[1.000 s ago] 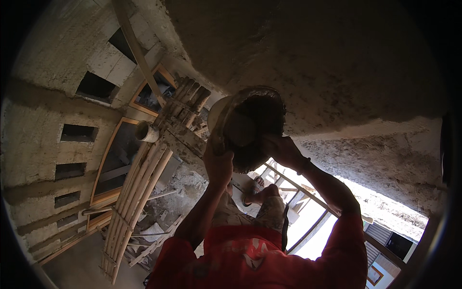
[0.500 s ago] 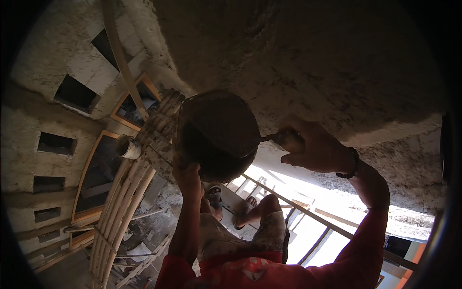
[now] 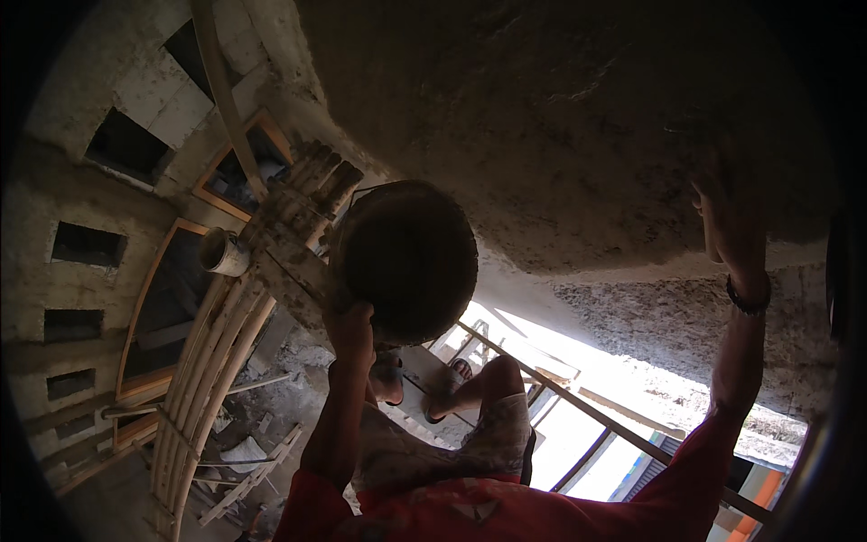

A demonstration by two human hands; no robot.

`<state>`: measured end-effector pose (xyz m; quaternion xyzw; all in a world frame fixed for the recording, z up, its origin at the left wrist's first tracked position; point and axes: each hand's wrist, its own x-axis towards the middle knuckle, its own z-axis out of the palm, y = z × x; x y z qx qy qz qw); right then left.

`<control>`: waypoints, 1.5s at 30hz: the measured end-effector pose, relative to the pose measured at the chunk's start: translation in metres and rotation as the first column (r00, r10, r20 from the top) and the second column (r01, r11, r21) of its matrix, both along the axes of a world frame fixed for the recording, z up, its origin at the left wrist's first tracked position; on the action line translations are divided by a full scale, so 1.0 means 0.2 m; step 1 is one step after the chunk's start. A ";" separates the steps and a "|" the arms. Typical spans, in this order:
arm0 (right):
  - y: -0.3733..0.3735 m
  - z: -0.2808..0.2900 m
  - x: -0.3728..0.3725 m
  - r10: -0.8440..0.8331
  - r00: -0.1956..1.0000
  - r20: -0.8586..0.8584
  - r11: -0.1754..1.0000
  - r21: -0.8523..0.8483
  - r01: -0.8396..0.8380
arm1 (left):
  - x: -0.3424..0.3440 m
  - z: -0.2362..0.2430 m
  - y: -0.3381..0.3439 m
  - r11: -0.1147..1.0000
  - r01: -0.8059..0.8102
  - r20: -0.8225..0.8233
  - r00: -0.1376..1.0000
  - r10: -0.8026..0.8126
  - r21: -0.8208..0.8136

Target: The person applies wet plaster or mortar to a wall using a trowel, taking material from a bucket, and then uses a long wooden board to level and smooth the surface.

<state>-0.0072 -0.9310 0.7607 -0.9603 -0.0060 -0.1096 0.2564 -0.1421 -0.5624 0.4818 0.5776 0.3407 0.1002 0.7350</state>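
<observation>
My left hand [image 3: 350, 330] grips the near rim of a dark round bucket [image 3: 459, 271], fingers wrapped over its edge. The bucket is tilted with its mouth toward me; its inside is too dark to make out any contents. Up at the right, my right hand [image 3: 733, 221] is raised against the plastered wall surface [image 3: 578, 181], with a dark bracelet [image 3: 748, 296] at the wrist. Its fingers are curled round the trowel seen half a second ago, whose handle and blade are now lost in shadow.
A small mortar-stained bucket [image 3: 224, 252] stands on wooden planks beside a bundle of long poles [image 3: 203, 361] at left. Wood-framed openings and square wall holes lie beyond. My sandalled feet [image 3: 442, 397] rest on a board below. Rails [image 3: 596, 406] cross the bright opening at right.
My right hand has swung from beside the bucket outward to the right and up to the wall. The trowel no longer covers the bucket's mouth. My left hand keeps hold of the bucket.
</observation>
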 end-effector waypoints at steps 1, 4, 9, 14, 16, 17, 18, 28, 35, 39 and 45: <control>0.09 -0.09 -0.03 0.059 0.989 -0.137 0.997 0.056 -0.051 | 0.00 -0.02 -0.02 1.000 0.021 0.005 1.000 -0.021 0.003; 0.20 -0.50 -0.12 0.413 0.711 -0.569 0.850 0.522 -0.075 | 0.03 -0.13 -0.08 0.995 0.097 0.005 0.995 -0.097 0.002; 0.30 -1.31 -0.24 0.512 0.431 -0.743 0.853 0.383 -0.353 | 0.10 -0.39 -0.14 0.984 0.165 0.162 0.971 -0.175 0.074; 0.46 -1.81 -0.12 0.566 0.769 -0.298 0.749 -0.204 -0.630 | 0.26 -0.50 -0.04 0.862 0.411 -0.068 0.910 -0.410 0.296; 0.46 -2.12 -0.12 0.567 0.808 -0.159 0.747 -0.313 -0.586 | 0.33 -0.62 -0.02 0.859 0.431 -0.014 0.896 -0.444 0.278; 0.46 -2.26 -0.14 0.569 0.815 -0.113 0.769 -0.277 -0.576 | 0.37 -0.66 -0.03 0.828 0.479 -0.017 0.868 -0.496 0.292; 0.47 -2.34 -0.16 0.600 0.793 -0.101 0.729 -0.340 -0.595 | 0.39 -0.70 -0.01 0.815 0.497 -0.013 0.856 -0.517 0.298; 0.45 -2.78 -0.20 0.597 0.793 -0.124 0.596 -0.594 -0.541 | 0.44 -1.20 -0.07 0.756 0.556 0.005 0.804 -0.594 0.345; 0.52 -2.51 -0.28 0.677 0.733 -0.065 0.452 -0.749 -0.484 | 0.38 -1.31 -0.01 0.765 0.503 -0.004 0.836 -0.548 0.404; 0.56 -2.48 -0.13 0.636 0.763 0.115 0.490 -0.824 -0.284 | 0.36 -1.26 -0.09 0.755 0.395 0.106 0.849 -0.518 0.523; 0.52 -2.66 -0.04 0.640 0.748 -0.174 0.587 -0.517 -0.622 | 0.33 -1.14 -0.09 0.616 0.372 0.030 0.840 -0.541 0.694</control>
